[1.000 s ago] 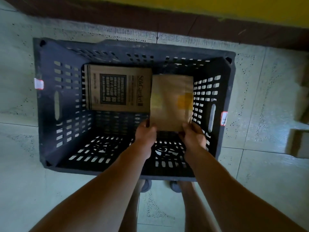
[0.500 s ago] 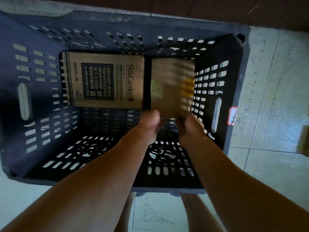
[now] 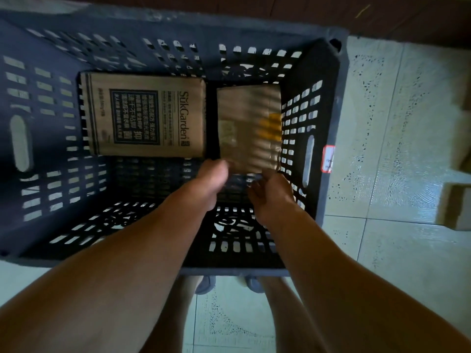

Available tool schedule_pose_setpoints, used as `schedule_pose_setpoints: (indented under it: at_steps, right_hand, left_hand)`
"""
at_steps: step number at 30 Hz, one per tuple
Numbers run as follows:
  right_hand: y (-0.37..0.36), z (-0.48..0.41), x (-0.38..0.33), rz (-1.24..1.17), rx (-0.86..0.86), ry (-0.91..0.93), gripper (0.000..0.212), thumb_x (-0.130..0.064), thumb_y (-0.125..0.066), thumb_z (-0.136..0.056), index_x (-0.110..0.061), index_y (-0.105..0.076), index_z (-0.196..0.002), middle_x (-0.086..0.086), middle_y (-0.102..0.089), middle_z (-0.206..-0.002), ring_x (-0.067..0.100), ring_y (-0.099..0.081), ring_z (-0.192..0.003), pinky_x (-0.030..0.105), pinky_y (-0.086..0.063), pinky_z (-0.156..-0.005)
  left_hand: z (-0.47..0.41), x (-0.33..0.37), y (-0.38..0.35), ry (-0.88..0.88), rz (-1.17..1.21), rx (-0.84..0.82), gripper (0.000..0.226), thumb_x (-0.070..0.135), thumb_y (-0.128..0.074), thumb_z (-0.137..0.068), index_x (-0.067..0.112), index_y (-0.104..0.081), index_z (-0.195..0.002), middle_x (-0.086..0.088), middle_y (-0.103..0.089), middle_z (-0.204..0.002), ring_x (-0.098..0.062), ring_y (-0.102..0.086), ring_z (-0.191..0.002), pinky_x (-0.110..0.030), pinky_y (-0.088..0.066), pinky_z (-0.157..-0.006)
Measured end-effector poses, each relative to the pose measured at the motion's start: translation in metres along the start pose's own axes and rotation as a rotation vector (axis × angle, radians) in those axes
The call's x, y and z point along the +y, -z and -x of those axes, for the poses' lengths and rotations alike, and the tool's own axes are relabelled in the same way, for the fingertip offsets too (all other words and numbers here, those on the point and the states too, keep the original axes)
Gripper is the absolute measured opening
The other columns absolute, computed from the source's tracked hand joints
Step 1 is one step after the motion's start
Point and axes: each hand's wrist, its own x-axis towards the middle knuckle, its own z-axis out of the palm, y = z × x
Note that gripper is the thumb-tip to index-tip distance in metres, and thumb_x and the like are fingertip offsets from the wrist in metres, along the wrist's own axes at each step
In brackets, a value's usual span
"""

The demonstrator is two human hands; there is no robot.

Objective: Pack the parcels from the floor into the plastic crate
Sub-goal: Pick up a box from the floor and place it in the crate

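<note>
A dark plastic crate [image 3: 331,103] stands on the tiled floor below me. Inside, at the far left, lies a brown printed box [image 3: 145,115]. To its right, against the crate's right wall, is a small plain brown parcel [image 3: 249,126], blurred, with a yellow patch. My left hand [image 3: 209,182] is curled at the parcel's near left corner and touches it. My right hand [image 3: 272,197] is just below the parcel's near edge, fingers apart, with nothing in it. Both arms reach down into the crate.
A brown parcel [image 3: 456,207] lies on the floor at the right edge, with another box [image 3: 467,138] beyond it. A dark skirting board [image 3: 382,16] runs behind the crate. My feet [image 3: 204,284] stand at the crate's near wall.
The small parcel has gone down from above the crate to beside the printed box. My right hand has come off its near edge. The view has moved closer to the crate.
</note>
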Motion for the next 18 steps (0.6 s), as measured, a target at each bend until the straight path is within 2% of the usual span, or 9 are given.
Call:
schedule_pose_setpoints:
  at_steps: [2, 4, 6, 8, 11, 15, 16, 18]
  right_hand:
    - [0.003, 0.023, 0.001, -0.033, -0.064, -0.007, 0.013, -0.019, -0.050, -0.096, -0.015, -0.062, -0.098, 0.003, -0.068, -0.088, 0.015, -0.063, -0.087, 0.029, -0.052, -0.087]
    - [0.007, 0.053, -0.002, -0.057, -0.094, -0.003, 0.020, -0.019, -0.053, -0.095, -0.012, -0.064, -0.109, 0.008, -0.072, -0.103, 0.021, -0.066, -0.101, 0.035, -0.050, -0.097]
    - [0.014, 0.084, -0.006, -0.058, -0.128, 0.011, 0.019, -0.019, -0.054, -0.094, -0.012, -0.065, -0.107, 0.009, -0.072, -0.105, 0.023, -0.066, -0.103, 0.036, -0.051, -0.096]
    - [0.021, 0.117, -0.013, -0.053, -0.155, 0.033, 0.014, -0.018, -0.054, -0.095, -0.013, -0.066, -0.098, 0.007, -0.073, -0.096, 0.020, -0.067, -0.096, 0.035, -0.051, -0.094]
    - [0.037, 0.166, -0.024, -0.016, -0.157, 0.071, 0.013, -0.015, -0.054, -0.095, -0.013, -0.065, -0.089, 0.003, -0.073, -0.084, 0.018, -0.068, -0.087, 0.033, -0.054, -0.089]
    - [0.070, 0.221, -0.034, -0.002, -0.160, 0.108, 0.016, -0.013, -0.052, -0.096, -0.008, -0.065, -0.103, 0.007, -0.071, -0.098, 0.020, -0.067, -0.097, 0.030, -0.054, -0.087]
    - [0.078, 0.234, -0.037, 0.002, -0.151, 0.124, 0.016, -0.012, -0.052, -0.096, -0.007, -0.065, -0.104, 0.007, -0.070, -0.098, 0.019, -0.067, -0.095, 0.029, -0.054, -0.086]
    - [0.099, 0.257, -0.040, 0.070, -0.130, 0.165, 0.014, -0.009, -0.050, -0.096, -0.008, -0.064, -0.093, 0.006, -0.066, -0.088, 0.016, -0.063, -0.084, 0.030, -0.052, -0.085]
  left_hand:
    - [0.030, 0.004, 0.004, -0.074, -0.065, 0.029, 0.030, 0.027, -0.052, -0.090, 0.014, -0.066, -0.113, -0.006, -0.067, -0.107, -0.024, -0.063, -0.100, -0.038, -0.052, -0.091]
    - [0.063, 0.007, 0.006, -0.132, -0.062, 0.022, 0.017, 0.028, -0.053, -0.092, 0.022, -0.068, -0.099, -0.002, -0.065, -0.109, -0.021, -0.061, -0.103, -0.040, -0.049, -0.096]
    - [0.098, 0.011, 0.009, -0.144, 0.020, -0.017, 0.014, 0.025, -0.054, -0.094, 0.027, -0.066, -0.102, 0.000, -0.064, -0.114, -0.017, -0.060, -0.106, -0.036, -0.049, -0.097]
    - [0.130, 0.016, 0.012, -0.174, 0.082, -0.028, 0.020, 0.024, -0.058, -0.093, 0.027, -0.066, -0.111, 0.000, -0.065, -0.119, -0.015, -0.061, -0.107, -0.034, -0.049, -0.098]
    - [0.181, 0.021, 0.012, -0.250, 0.040, -0.024, 0.019, 0.025, -0.062, -0.091, 0.031, -0.067, -0.108, 0.002, -0.066, -0.118, -0.015, -0.061, -0.108, -0.037, -0.047, -0.102]
    - [0.246, 0.026, 0.011, -0.297, 0.019, -0.035, 0.011, 0.023, -0.061, -0.091, 0.031, -0.068, -0.093, 0.000, -0.069, -0.111, -0.018, -0.063, -0.106, -0.041, -0.048, -0.100]
    - [0.259, 0.026, 0.009, -0.297, 0.029, -0.057, 0.013, 0.020, -0.058, -0.093, 0.029, -0.068, -0.093, -0.001, -0.070, -0.109, -0.017, -0.064, -0.105, -0.040, -0.049, -0.098]
    - [0.285, 0.025, 0.005, -0.280, 0.039, -0.105, 0.018, 0.016, -0.052, -0.096, 0.022, -0.067, -0.104, -0.002, -0.071, -0.107, -0.015, -0.065, -0.100, -0.036, -0.051, -0.093]
